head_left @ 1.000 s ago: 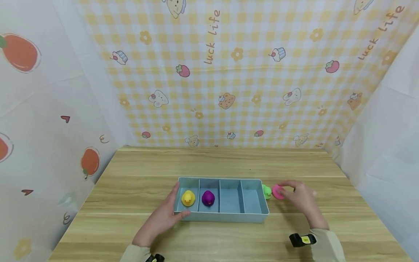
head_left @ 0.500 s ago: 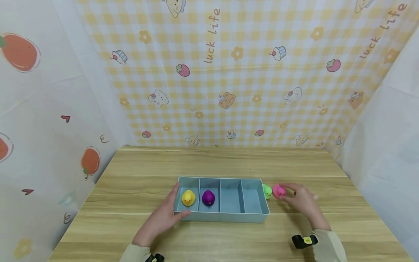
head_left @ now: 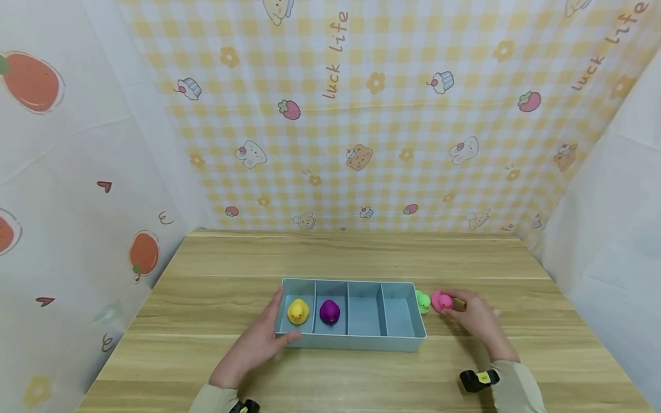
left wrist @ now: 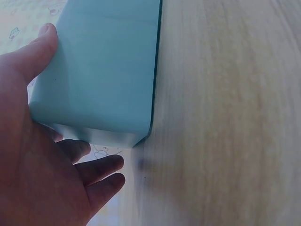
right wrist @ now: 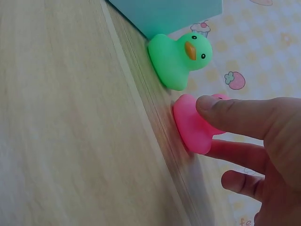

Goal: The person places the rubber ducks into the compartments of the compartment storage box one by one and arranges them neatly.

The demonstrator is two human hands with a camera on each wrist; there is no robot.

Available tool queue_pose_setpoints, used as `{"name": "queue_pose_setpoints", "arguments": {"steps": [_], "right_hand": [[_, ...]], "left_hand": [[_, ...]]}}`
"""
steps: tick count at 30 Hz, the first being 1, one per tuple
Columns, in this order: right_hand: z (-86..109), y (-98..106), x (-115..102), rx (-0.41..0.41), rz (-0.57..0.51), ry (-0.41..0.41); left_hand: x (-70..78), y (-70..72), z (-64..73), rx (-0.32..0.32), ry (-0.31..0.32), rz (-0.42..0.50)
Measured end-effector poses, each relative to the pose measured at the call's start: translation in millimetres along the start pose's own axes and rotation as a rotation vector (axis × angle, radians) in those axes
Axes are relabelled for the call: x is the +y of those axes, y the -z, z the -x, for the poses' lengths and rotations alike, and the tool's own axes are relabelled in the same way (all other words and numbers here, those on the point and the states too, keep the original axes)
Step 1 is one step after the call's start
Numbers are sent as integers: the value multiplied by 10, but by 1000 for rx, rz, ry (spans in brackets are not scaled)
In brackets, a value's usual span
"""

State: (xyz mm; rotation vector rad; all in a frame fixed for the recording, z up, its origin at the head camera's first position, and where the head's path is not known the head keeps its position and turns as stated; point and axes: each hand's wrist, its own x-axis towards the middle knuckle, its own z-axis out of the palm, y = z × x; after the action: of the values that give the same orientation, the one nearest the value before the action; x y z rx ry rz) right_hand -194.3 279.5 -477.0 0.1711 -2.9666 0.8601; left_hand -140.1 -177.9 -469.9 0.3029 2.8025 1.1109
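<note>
A light blue box (head_left: 351, 342) divided into compartments lies on the wooden table. My left hand (head_left: 258, 339) rests at its left end, fairly straight fingers along the end wall and thumb across the front wall. In the left wrist view the left hand (left wrist: 37, 160) has its fingers spread beside the box. A yellow rubber duck (head_left: 298, 311) sits in the leftmost compartment, a purple one (head_left: 329, 312) in the second. Right of the box, my right hand (head_left: 477, 315) pinches a pink rubber duck (right wrist: 190, 123) between thumb and fingers; it stands upright on the table.
A green rubber duck (right wrist: 171, 61) stands between the box's right end and the pink duck, close to the box. Patterned cloth (head_left: 361, 126) hangs behind the table, with white cloth (head_left: 609, 229) at the sides.
The pink duck has been turned from lying with its round base showing to standing upright under my right hand. My left hand and the box have stayed in place.
</note>
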Motion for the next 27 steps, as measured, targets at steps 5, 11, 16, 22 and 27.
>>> {"name": "queue_pose_setpoints", "arguments": {"steps": [5, 11, 16, 22, 27], "right_hand": [[-1, -11, 17, 2, 5, -2], [12, -23, 25, 14, -1, 1], [43, -17, 9, 27, -13, -9], [64, -11, -10, 28, -5, -22], [78, 25, -37, 45, -7, -8]], "left_hand": [[2, -8, -4, 2, 5, 5], [1, -18, -4, 5, 4, 6], [-6, -25, -3, 7, 3, 4], [-12, -21, -2, 7, 0, 7], [-14, -19, -5, 6, 3, 11]]}}
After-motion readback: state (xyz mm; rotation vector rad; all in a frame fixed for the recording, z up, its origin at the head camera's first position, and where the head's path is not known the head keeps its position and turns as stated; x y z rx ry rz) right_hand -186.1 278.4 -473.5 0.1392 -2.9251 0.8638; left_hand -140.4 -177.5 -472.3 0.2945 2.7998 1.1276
